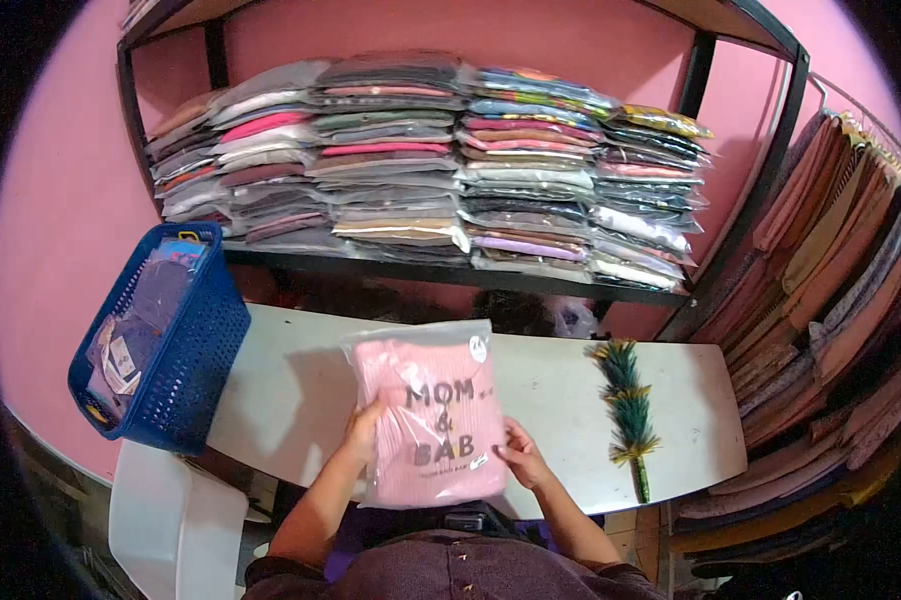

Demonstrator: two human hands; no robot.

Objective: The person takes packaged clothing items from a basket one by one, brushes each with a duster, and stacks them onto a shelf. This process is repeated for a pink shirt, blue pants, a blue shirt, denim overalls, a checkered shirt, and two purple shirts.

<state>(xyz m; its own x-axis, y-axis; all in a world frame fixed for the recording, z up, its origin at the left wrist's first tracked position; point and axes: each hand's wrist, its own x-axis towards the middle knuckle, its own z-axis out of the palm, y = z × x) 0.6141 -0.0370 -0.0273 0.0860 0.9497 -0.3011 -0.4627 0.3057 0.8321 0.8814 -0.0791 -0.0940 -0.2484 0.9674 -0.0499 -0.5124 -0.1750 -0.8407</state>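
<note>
Left hand [364, 432], right hand [522, 455] grasp bagged pink garment [439, 415] by its sides | Possible drop onto tabletop [561, 400] | Cause: slippery surface

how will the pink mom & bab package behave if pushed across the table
The package probably slides easily, its plastic looking glossy. It likely bends, since soft-looking ribbed fabric fills it. Being flattish, it seems unlikely to roll.

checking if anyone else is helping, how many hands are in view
2: the left hand on the pink package's left edge, the right hand at its lower right edge. Some fingers are hidden; no other hand shows.
</note>
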